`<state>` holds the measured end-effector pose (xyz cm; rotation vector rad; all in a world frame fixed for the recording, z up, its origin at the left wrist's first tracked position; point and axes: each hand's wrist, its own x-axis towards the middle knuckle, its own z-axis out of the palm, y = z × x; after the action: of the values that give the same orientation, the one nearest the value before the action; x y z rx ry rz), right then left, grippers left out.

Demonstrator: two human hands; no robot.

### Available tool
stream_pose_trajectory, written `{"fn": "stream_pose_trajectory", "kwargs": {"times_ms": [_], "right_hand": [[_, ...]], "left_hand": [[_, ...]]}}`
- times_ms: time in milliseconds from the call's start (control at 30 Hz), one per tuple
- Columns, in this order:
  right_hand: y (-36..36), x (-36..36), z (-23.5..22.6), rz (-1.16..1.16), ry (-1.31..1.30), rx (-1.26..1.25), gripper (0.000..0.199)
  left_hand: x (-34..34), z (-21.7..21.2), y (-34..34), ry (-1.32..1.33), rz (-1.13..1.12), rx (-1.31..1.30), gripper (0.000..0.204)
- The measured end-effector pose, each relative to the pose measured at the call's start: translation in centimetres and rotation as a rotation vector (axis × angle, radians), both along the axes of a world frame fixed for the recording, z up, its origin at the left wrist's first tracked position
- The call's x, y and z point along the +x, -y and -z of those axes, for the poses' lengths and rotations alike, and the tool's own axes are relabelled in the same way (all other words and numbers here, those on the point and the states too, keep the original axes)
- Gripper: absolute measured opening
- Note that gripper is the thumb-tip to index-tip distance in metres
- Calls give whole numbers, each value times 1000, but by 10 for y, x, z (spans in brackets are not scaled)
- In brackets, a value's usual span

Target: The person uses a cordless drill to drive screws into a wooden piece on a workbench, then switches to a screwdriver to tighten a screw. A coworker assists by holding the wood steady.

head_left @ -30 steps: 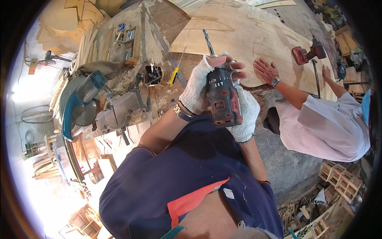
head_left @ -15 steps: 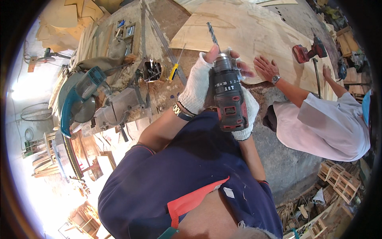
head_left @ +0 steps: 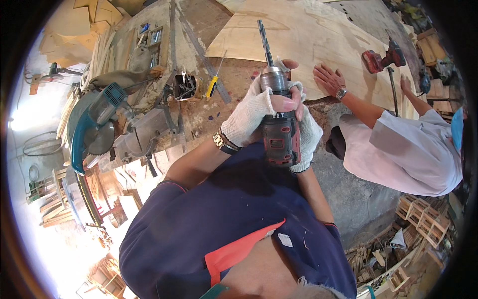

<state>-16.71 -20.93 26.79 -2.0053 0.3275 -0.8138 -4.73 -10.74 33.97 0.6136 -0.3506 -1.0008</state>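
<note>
- Black-and-red cordless drill (head_left: 281,139), fitted with a twisted steel bit (head_left: 265,45): it was held up before the navy shirt (head_left: 219,209), the bit aimed toward the far side.
- The left hand (head_left: 251,114), in a white knitted glove with bare fingertips, was wrapped around the drill's collar, just nearer than the silver metal chuck (head_left: 274,79).
- The right hand (head_left: 308,133), gloved alike, clasped the drill from its right side; the handle was hidden, so whether a finger lay on the trigger could not be told.
- A hold like this, as I judged it, called for the right hand to brace the body while the left did any turning at the collar.
- The trigger was best left alone with fingers so near the chuck, since loose knit could catch on a spinning bit.
- Care was also due toward the pale plywood sheet (head_left: 284,30) at the far side and the co-worker in a pale shirt (head_left: 398,154) to the right: the bit was best swung clear of both.
</note>
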Motion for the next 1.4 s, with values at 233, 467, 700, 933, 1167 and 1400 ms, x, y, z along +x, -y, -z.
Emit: {"fn": "stream_pose_trajectory", "kwargs": {"times_ms": [233, 467, 700, 933, 1167, 1400], "right_hand": [[-5, 2, 12, -23, 27, -298, 43], [-1, -13, 41, -148, -239, -22, 30], [-11, -26, 79, -177, -315, 442, 33], [-9, -39, 69, -255, -252, 581, 38], [2, -32, 58, -470, -253, 944, 44], [1, -24, 54, -474, -217, 1089, 37]], "left_hand": [[-4, 25, 2, -39, -140, -40, 76], [7, 44, -1, -590, -227, -26, 67], [-2, 35, -5, -362, -110, 55, 80], [-14, 42, -2, -220, -122, 72, 50], [-14, 52, 1, -111, -116, 149, 37], [-9, 60, -4, -262, -95, 92, 31]]}}
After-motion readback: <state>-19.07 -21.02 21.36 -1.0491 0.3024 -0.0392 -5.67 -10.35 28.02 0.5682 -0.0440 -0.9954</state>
